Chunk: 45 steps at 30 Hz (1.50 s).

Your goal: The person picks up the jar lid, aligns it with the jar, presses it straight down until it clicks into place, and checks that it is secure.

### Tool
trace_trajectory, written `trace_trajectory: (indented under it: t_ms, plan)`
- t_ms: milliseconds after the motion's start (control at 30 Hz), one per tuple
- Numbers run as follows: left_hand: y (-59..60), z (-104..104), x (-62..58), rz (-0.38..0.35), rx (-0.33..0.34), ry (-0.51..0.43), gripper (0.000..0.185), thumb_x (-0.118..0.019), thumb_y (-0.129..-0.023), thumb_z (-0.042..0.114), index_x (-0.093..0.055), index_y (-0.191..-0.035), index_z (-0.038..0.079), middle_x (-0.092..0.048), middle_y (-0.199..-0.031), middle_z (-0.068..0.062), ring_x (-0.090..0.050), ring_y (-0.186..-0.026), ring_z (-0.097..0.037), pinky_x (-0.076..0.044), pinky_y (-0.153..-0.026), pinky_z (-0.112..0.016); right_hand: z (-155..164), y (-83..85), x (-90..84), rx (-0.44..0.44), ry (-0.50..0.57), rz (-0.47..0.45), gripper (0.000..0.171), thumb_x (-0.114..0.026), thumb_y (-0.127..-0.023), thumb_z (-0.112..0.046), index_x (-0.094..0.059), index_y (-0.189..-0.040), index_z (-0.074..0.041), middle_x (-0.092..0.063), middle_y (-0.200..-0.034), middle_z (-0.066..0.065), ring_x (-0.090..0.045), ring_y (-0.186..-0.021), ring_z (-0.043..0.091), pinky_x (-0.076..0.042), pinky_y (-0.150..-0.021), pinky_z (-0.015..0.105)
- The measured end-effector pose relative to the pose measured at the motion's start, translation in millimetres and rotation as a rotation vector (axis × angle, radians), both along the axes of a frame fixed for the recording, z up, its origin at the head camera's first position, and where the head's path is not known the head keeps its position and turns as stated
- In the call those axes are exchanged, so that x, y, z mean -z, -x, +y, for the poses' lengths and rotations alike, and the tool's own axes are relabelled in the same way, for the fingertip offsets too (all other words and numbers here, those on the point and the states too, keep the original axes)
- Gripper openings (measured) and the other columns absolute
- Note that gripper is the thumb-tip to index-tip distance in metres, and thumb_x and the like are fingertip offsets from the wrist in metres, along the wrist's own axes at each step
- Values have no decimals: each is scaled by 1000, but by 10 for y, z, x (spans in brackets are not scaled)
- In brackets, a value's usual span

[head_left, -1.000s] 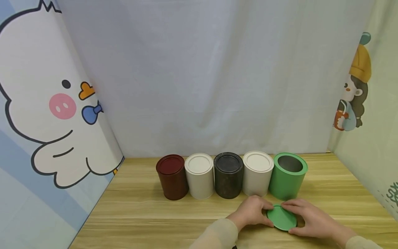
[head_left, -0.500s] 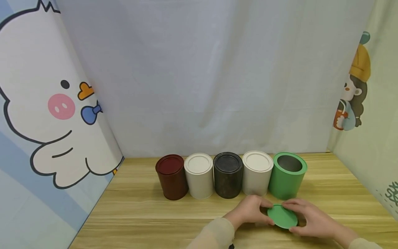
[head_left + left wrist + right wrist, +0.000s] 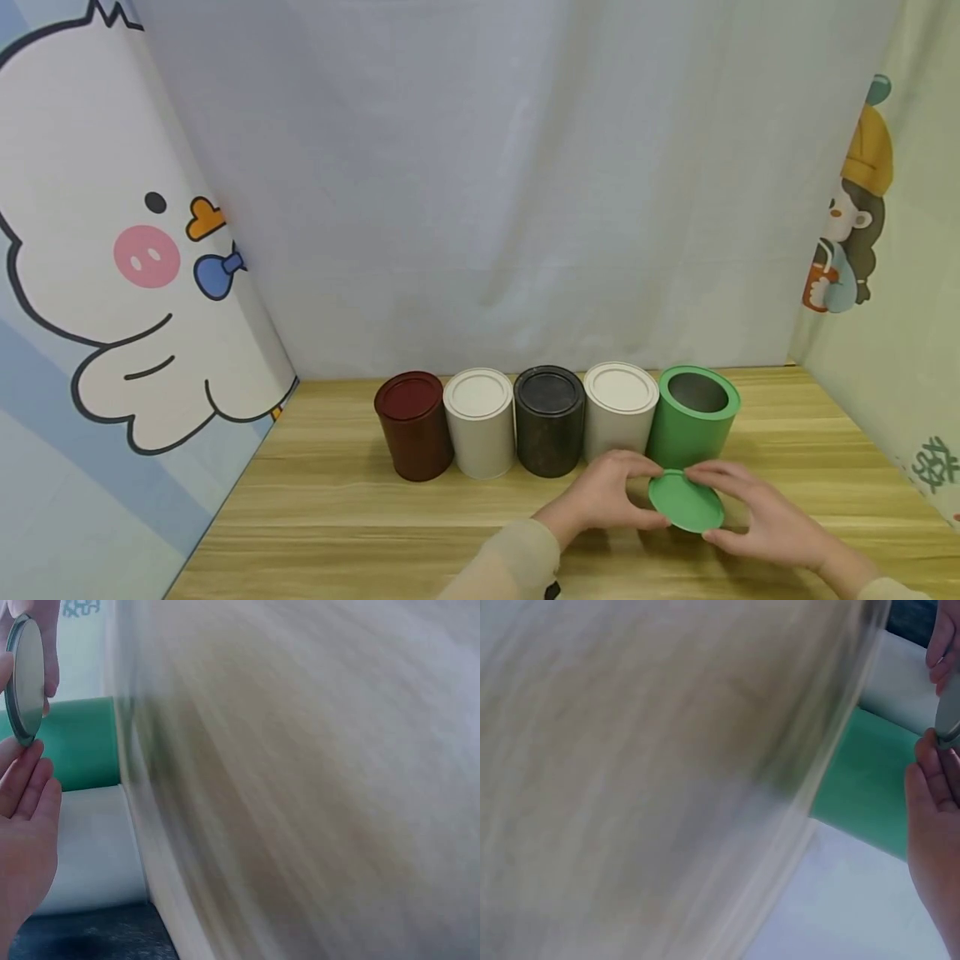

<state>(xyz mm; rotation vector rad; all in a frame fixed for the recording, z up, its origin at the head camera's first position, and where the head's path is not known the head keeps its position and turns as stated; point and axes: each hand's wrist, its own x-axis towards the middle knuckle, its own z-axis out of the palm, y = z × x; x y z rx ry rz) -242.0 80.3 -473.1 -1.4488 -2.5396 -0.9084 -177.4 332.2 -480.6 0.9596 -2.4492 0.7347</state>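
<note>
A round green lid (image 3: 686, 502) is held by its edges between both hands, just above the table in front of the uncovered green can (image 3: 688, 442). My left hand (image 3: 611, 496) pinches its left side with thumb and fingers. On the opposite edge, my right hand (image 3: 768, 517) grips it the same way. Seen from the left wrist, the lid's pale grey-green underside (image 3: 28, 679) with its rim faces the camera, raised off the wood. From the right wrist, only part of the lid (image 3: 949, 712) shows at the frame's edge. The can's dark inside is visible from above.
Left of the green can, in a touching row, stand a white can (image 3: 621, 408), a black can (image 3: 551, 429), another white can (image 3: 482, 433) and a dark red can (image 3: 416, 433), all lidded. Behind the wooden table (image 3: 337, 533) hangs a grey-white curtain (image 3: 480, 208).
Both hands have raised the green lid off the table and moved it slightly toward the green can. The row of cans has stayed in place.
</note>
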Motion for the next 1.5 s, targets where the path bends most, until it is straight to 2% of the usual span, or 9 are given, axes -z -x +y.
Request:
trace_trajectory:
  t_ms: [233, 433, 633, 833, 933, 1033, 1167, 1367, 1500]
  plan:
    - [-27, -2, -136, 63, -16, -44, 57, -85, -77, 37, -69, -124, 9, -67, -121, 3, -55, -114, -4, -34, -99, -10, -30, 17, -154, -33, 64, 34, 74, -94, -60, -11, -64, -127, -4, -56, -126, 2, -42, -120, -3, -29, -97, 6]
    - [-22, 2, -288, 122, -29, -36, 59, -84, -78, 37, -68, -127, 9, -67, -124, 2, -55, -118, -7, -33, -102, -11, -34, 52, -310, -43, 79, 73, 77, -95, -57, -12, -63, -127, -1, -56, -126, 3, -41, -122, -4, -28, -99, 7]
    - [8, 19, -429, 140, -39, -53, 60, -82, -80, 36, -66, -130, 8, -65, -129, 0, -55, -122, -7, -32, -104, -12, -31, 90, -440, -44, 97, 94, 79, -93, -55, -4, -62, -128, 0, -56, -127, 5, -40, -124, -2, -29, -99, 8]
    - [37, 52, -543, 134, -54, -56, 60, -82, -81, 35, -64, -132, 7, -65, -129, 0, -55, -122, -7, -32, -103, -11, -27, 131, -536, 0, 98, 104, 80, -93, -54, -2, -63, -129, -1, -56, -126, 6, -39, -123, -2, -27, -98, 7]
    - [30, 75, -604, 123, -87, -35, 59, -80, -83, 36, -64, -133, 9, -65, -129, 1, -55, -122, -7, -33, -103, -11, -18, 152, -570, 32, 98, 110, 80, -93, -54, -2, -63, -129, -1, -57, -126, 6, -39, -122, -2, -26, -98, 7]
    - [19, 107, -664, 131, -123, -3, 57, -78, -85, 38, -64, -134, 11, -65, -129, 3, -56, -121, -6, -34, -102, -11, -9, 170, -594, 58, 105, 120, 79, -93, -54, -2, -64, -128, -1, -58, -124, 4, -41, -120, -4, -27, -98, 6]
    - [19, 134, -734, 149, -132, 11, 56, -78, -86, 38, -64, -133, 12, -65, -128, 4, -57, -119, -6, -35, -101, -11, 4, 193, -621, 71, 110, 135, 79, -93, -53, -2, -64, -127, -1, -59, -124, 5, -41, -120, -5, -27, -97, 6]
    - [68, 171, -797, 204, -152, 1, 53, -79, -85, 38, -67, -129, 12, -67, -123, 4, -59, -114, -5, -36, -99, -10, 32, 263, -671, 89, 101, 143, 80, -93, -54, -3, -64, -128, -1, -59, -124, 6, -42, -120, -3, -27, -97, 7]
    - [97, 209, -810, 176, -187, -2, 50, -78, -86, 38, -67, -129, 13, -67, -123, 6, -59, -114, -4, -38, -97, -10, 51, 316, -694, 113, 96, 147, 78, -94, -56, -5, -64, -127, 0, -59, -123, 9, -43, -118, 0, -26, -95, 7]
